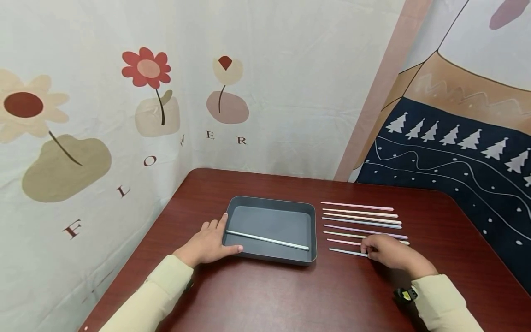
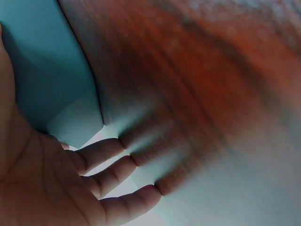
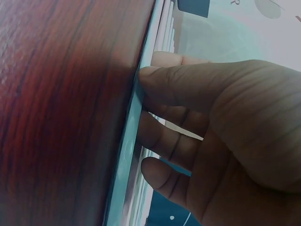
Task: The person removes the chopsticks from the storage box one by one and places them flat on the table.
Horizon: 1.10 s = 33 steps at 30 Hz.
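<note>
A dark grey rectangular tray (image 1: 271, 216) lies on the table, with one pale blue-green chopstick (image 1: 265, 239) slanting across its inside. At the tray's left side my left hand (image 1: 210, 242) rests with fingers spread, touching the wall; the left wrist view shows these fingers extended beside the tray's corner (image 2: 75, 117). My right hand (image 1: 387, 251) pinches a light blue chopstick (image 1: 346, 251) between thumb and fingers, at the near end of a row. In the right wrist view this chopstick (image 3: 123, 162) runs along the thumb tip, close to the tabletop.
Several pastel chopsticks (image 1: 361, 219) lie roughly parallel to the right of the tray. All stand on a dark red wooden table (image 1: 265, 295). Behind it hangs a white cloth (image 1: 286, 92) with printed flowers, and a navy cloth (image 1: 452, 170) with trees hangs at the right.
</note>
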Each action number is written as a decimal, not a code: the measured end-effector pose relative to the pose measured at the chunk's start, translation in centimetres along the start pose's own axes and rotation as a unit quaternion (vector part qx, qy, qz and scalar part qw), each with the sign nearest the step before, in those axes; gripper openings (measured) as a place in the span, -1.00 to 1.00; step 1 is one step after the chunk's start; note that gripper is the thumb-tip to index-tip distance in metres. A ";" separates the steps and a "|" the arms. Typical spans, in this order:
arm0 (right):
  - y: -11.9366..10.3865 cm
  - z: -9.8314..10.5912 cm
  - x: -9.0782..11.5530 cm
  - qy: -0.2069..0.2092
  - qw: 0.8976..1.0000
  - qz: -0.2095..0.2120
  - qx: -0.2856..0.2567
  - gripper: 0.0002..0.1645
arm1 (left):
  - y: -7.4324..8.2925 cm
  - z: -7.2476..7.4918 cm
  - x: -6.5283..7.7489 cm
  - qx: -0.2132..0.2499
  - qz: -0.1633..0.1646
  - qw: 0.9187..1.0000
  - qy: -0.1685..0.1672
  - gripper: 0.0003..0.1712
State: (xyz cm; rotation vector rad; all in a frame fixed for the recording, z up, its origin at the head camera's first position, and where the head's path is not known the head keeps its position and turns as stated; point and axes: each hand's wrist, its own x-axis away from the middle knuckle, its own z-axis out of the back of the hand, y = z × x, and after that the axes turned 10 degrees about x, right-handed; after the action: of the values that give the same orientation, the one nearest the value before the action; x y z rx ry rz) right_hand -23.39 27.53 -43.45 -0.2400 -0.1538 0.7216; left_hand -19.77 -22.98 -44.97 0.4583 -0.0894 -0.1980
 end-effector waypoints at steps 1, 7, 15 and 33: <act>-0.1 0.1 0.0 -0.002 1.000 -0.004 0.000 -0.69 | 0.0 0.0 0.0 0.000 0.001 1.000 0.000 0.41; -0.5 1.3 -0.9 0.009 1.000 -0.013 0.005 -0.74 | 0.1 0.2 0.1 0.002 0.004 1.000 -0.001 0.40; -1.8 2.9 -3.2 0.024 1.000 -0.009 -0.015 -0.78 | 0.0 0.1 0.0 -0.001 0.005 1.000 -0.004 0.42; -7.0 3.2 -11.7 0.025 0.997 0.071 -0.032 -0.83 | 0.0 -0.1 -0.3 -0.001 0.007 1.000 -0.008 0.41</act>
State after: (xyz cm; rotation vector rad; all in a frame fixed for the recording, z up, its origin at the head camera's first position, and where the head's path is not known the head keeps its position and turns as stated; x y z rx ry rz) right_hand -28.33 15.11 -39.16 -0.3315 -0.1131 0.8519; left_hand -20.01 -22.82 -45.08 0.4534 -0.1079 -0.1889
